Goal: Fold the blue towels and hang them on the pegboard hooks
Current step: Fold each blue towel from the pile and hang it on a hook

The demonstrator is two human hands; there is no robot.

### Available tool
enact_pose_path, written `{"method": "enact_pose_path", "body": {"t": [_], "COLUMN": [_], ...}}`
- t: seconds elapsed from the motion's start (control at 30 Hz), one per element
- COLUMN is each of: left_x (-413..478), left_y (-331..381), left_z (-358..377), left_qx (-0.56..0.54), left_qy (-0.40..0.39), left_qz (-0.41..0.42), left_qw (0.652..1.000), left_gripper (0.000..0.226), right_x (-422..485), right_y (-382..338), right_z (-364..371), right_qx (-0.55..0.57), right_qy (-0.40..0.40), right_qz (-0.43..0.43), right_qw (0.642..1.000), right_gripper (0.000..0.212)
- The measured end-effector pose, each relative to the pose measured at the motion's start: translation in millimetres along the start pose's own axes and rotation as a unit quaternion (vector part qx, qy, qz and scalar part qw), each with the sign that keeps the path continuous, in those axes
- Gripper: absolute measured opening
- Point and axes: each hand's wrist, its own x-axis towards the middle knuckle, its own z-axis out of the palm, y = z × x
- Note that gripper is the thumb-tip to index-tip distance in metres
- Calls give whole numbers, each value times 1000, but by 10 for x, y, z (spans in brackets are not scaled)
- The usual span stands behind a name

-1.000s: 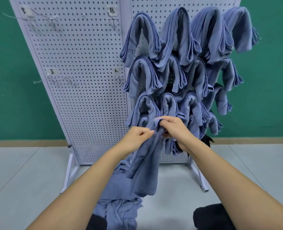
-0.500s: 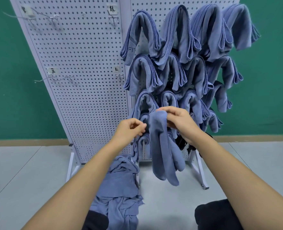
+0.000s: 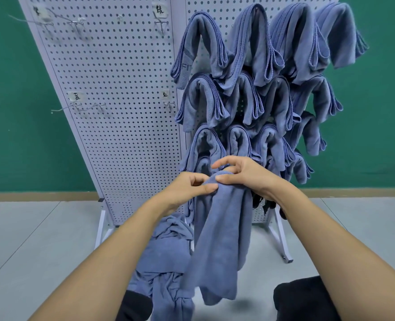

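Note:
A blue towel (image 3: 222, 239) hangs folded lengthwise in front of the white pegboard (image 3: 122, 112). My right hand (image 3: 245, 174) pinches its top fold with thumb and fingers. My left hand (image 3: 189, 188) pinches the same top edge from the left, thumb against the cloth. Several folded blue towels (image 3: 256, 89) hang in rows on the board's right half. The held towel's top sits just below the lowest hung row. A heap of loose blue towels (image 3: 166, 256) lies on the floor under my left forearm.
Bare wire hooks (image 3: 76, 107) with paper labels stick out from the pegboard's left half. The board stands on white legs (image 3: 282, 242) on a grey floor before a green wall. My dark-clad knees (image 3: 305, 300) show at the bottom edge.
My left hand, apart from the towel half a second ago, now pinches its top edge beside my right hand. The towel has dropped slightly and hangs longer.

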Motion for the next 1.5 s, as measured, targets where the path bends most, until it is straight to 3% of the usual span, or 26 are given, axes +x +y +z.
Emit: {"method": "enact_pose_path", "body": {"t": [0.17,0.23,0.33,0.43,0.53,0.6,0.77,0.87,0.93,1.0,1.1,1.17,1.3,1.5], "left_x": [12,2,11,62,60,17,-58,-65,-61,-46,-50,-67,-52,-10], "left_y": [-40,-30,-69,-108,-82,-19,203,297,340,334,307,301,204,220], "left_z": [-8,13,61,57,-33,-89,-97,-66,-55,-65,-128,-197,-392,-702], "left_qx": [-148,-99,82,74,-139,-260,-386,-417,-433,-444,-456,-445,-386,-319], "left_qy": [12,-25,-103,-41,37,48,56,85,99,109,131,158,233,247], "left_qz": [-58,-92,-177,-218,-197,-179,-123,-86,-59,-40,-19,-23,-68,-88], "left_qw": [987,990,975,972,970,948,912,901,894,889,880,881,890,911], "left_gripper": [31,41,61,45,23,22,43,42,37,39,47,37,31,22], "right_x": [-4,21,98,148,140,115,16,45,45,28,38,32,16,31], "right_y": [31,35,83,156,215,281,520,651,660,614,529,454,335,-31], "right_z": [-84,-31,86,181,165,119,58,16,1,-11,-55,-120,-315,-519], "right_qx": [-141,-163,-201,-228,-173,-111,-64,138,253,274,304,336,311,256], "right_qy": [41,90,122,139,176,166,127,75,25,9,44,87,142,178], "right_qz": [-30,-74,-132,-132,-75,9,165,228,234,227,163,114,55,27], "right_qw": [989,980,963,955,966,980,976,961,938,935,938,931,938,950], "right_gripper": [13,11,14,10,5,18,44,60,62,57,45,34,29,20]}}
